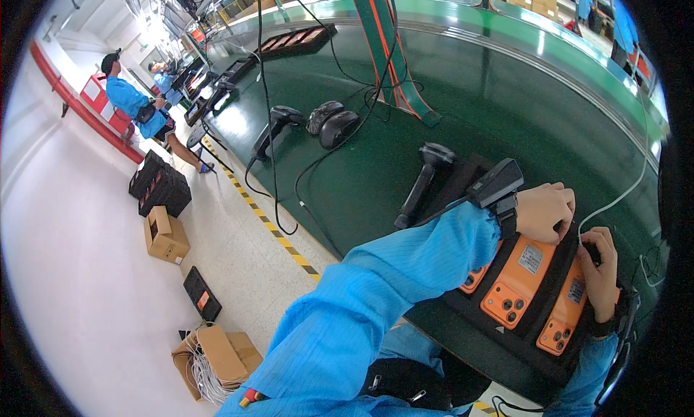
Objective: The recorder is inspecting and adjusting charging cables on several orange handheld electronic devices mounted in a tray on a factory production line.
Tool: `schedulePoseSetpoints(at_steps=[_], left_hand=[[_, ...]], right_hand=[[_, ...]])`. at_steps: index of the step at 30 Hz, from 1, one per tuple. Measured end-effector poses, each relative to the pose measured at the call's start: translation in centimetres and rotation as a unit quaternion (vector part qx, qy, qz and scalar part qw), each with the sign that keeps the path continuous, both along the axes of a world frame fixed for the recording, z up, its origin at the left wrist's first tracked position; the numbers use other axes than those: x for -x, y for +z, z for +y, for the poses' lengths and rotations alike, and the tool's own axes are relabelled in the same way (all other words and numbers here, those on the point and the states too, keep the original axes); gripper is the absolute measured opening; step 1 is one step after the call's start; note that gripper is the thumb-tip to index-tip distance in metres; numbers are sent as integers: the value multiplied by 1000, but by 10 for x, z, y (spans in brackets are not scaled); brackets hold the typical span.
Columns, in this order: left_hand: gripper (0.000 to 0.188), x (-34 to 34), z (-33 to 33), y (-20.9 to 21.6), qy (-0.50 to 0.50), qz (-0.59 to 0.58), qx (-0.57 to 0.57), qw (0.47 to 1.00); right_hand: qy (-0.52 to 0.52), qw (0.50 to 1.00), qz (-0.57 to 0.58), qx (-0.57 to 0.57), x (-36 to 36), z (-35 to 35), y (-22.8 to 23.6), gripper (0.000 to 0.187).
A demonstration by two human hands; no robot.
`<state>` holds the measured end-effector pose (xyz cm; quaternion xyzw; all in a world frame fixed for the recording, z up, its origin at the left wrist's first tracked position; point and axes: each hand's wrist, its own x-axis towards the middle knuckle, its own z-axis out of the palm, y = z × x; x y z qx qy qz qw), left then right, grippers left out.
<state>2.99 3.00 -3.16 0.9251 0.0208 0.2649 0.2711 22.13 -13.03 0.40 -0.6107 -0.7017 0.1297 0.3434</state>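
Several orange phones lie backs up in a black foam tray (pixel 452 305), each with a camera block at its near end. The middle phone (pixel 531 261) and the right phone (pixel 567 312) bear white labels; my left sleeve partly covers another at the left. Over the middle phone's far end, my left hand (pixel 546 211) is closed with its fingers curled down, and their tips are hidden. A black device (pixel 497 183) is strapped to that wrist. Beside the right phone's far end, my right hand (pixel 598 269) pinches the end of a thin white cable (pixel 613 204).
A black handheld scanner (pixel 425 182) lies left of the tray. Another scanner (pixel 273 131) and two dark rounded devices (pixel 332 124) sit farther off among black cables. A green post (pixel 394 56) stands on the table. Cartons (pixel 166 236) and black crates line the floor; people work at far left.
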Motion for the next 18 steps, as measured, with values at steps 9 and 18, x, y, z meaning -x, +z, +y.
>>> schedulePoseSetpoints(at_steps=[9,18], left_hand=[[8,0,-1,1,-1,6,-15,1000],[7,0,-1,1,3,3,-25,1000]], right_hand=[[0,1000,0,7,-2,0,0,18],[2,1000,-2,5,-3,-1,0,18]])
